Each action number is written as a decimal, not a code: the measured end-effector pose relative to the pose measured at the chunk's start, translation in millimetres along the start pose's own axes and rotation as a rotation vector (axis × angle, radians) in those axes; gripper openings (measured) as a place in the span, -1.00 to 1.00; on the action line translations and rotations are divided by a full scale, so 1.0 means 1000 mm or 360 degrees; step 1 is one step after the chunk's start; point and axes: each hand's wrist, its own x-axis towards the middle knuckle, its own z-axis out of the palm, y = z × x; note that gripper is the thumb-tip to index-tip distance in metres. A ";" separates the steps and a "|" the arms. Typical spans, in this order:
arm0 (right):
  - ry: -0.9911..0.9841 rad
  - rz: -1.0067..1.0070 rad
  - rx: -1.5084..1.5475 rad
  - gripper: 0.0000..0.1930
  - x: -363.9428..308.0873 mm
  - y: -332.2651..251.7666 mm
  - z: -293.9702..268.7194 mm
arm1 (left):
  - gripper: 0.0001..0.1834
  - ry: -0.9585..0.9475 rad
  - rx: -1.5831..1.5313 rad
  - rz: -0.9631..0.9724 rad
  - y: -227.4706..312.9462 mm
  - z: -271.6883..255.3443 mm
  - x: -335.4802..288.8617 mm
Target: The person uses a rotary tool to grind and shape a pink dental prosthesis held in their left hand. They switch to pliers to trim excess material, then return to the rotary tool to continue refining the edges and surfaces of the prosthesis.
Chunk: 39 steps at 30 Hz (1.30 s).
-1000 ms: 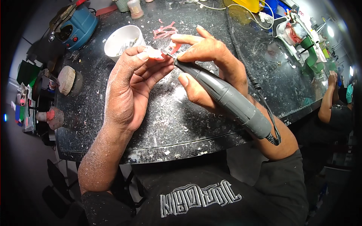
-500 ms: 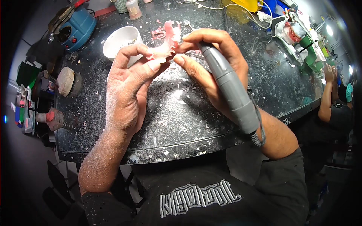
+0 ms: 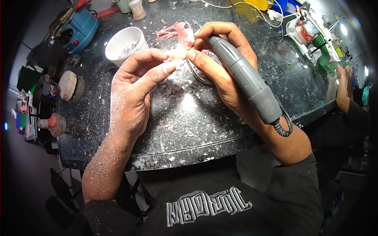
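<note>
A pink denture plate with whitish teeth [image 3: 183, 37] is held above the dark, dust-strewn bench by both hands. My left hand [image 3: 132, 88], powdered with pale dust, pinches the plate's left end between thumb and fingertips. In my right hand [image 3: 220, 80] lies a grey rotary handpiece [image 3: 246, 76], its cord end sloping down over the wrist. The right thumb and fingertips meet at the plate's right side. The handpiece's working tip is hidden behind the fingers and the plate. Pink branching scraps [image 3: 167, 31] lie just behind.
A white bowl [image 3: 111, 49] with thin metal bits stands beyond my left hand. Far left are a blue machine [image 3: 84, 29] and a round plaster piece [image 3: 68, 85]. A white-and-green frame [image 3: 321, 51] stands far right, near another person's hands [image 3: 343, 78]. Shavings litter the bench [image 3: 189, 133].
The denture plate has turned and shifted slightly right. The handpiece's rear end has swung right. More of the bowl's contents and the bench beneath the plate now show.
</note>
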 end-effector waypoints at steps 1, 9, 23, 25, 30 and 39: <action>-0.0006 0.0013 0.0020 -0.70 0.000 0.000 0.000 | -0.81 0.0019 0.0007 0.0008 -0.001 -0.001 0.000; -0.0011 -0.0171 -0.0018 -0.73 0.004 0.004 -0.003 | -0.79 0.0070 -0.0181 -0.0134 -0.001 -0.010 0.004; -0.0148 -0.0612 -0.0423 -0.55 0.002 0.005 0.001 | -0.74 -0.0040 -0.0275 -0.0250 0.004 -0.008 0.002; -0.0148 -0.0597 -0.0428 -0.57 0.003 0.005 -0.001 | -0.70 -0.0017 -0.0174 -0.0214 0.006 -0.005 0.002; -0.0142 -0.0242 -0.0171 -0.64 0.000 0.000 -0.001 | -0.62 -0.0062 0.0244 -0.0010 0.009 -0.005 -0.004; -0.0137 -0.0570 -0.0573 -0.67 0.003 -0.008 -0.006 | -0.73 -0.0007 0.0252 0.0272 0.007 0.003 -0.006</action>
